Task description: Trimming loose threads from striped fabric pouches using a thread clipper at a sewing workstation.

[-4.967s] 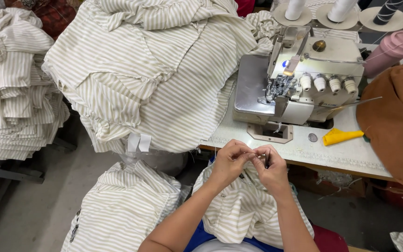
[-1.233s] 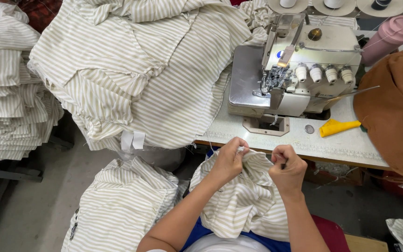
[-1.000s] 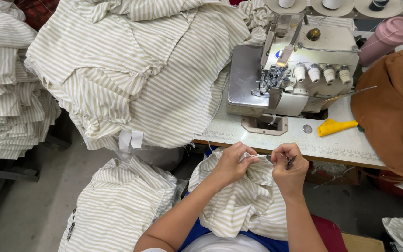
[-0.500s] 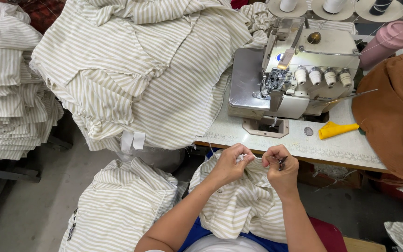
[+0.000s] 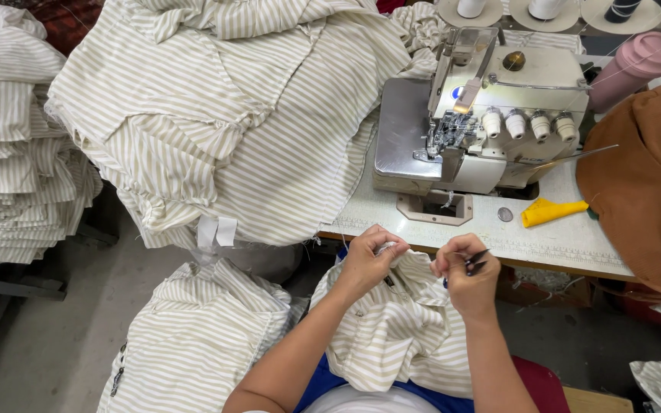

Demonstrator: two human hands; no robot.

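Left hand [image 5: 366,260]: fingers pinch striped garment [image 5: 392,336] edge | right hand [image 5: 464,271]: fingers pinch dark snips [image 5: 474,261], tips up-right | garment in lap, below tabletop [image 5: 560,241] | white tag [image 5: 216,231] left.

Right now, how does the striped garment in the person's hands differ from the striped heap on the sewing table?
The garment in the hands is a single crumpled piece in the lap; the heap on the table is a much larger pile beside the sewing machine. The left hand pinches the garment's edge and the right hand, holding a small dark tool, is at it; nothing touches the heap. Both share beige-and-white stripes.
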